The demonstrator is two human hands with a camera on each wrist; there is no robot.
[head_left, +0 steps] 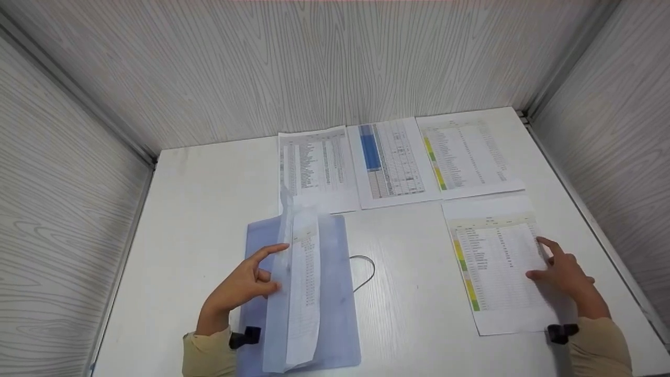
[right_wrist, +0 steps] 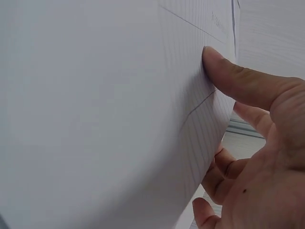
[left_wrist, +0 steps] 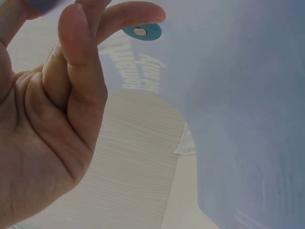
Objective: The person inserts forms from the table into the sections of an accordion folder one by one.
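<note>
My left hand (head_left: 243, 280) grips the raised cover of a translucent blue document folder (head_left: 340, 293), thumb and index finger at its edge. A finger lies by a round teal snap button (left_wrist: 151, 32) in the left wrist view, near white lettering. Inside the half-open folder, a printed sheet (head_left: 303, 324) stands tilted against the cover. At the right, my right hand (head_left: 568, 275) pinches the right edge of a printed sheet (head_left: 502, 293) with yellow and green cells. The right wrist view has the thumb on the sheet's face (right_wrist: 119, 95) and other fingers behind it.
Along the back of the white table (head_left: 188, 209) lie three printed sheets: a grey table (head_left: 319, 167), one with a blue block (head_left: 390, 165), and one with coloured cells (head_left: 468, 154). A thin dark loop (head_left: 373, 269) sticks out beside the folder. Wood-grain panels (head_left: 293, 68) enclose the table.
</note>
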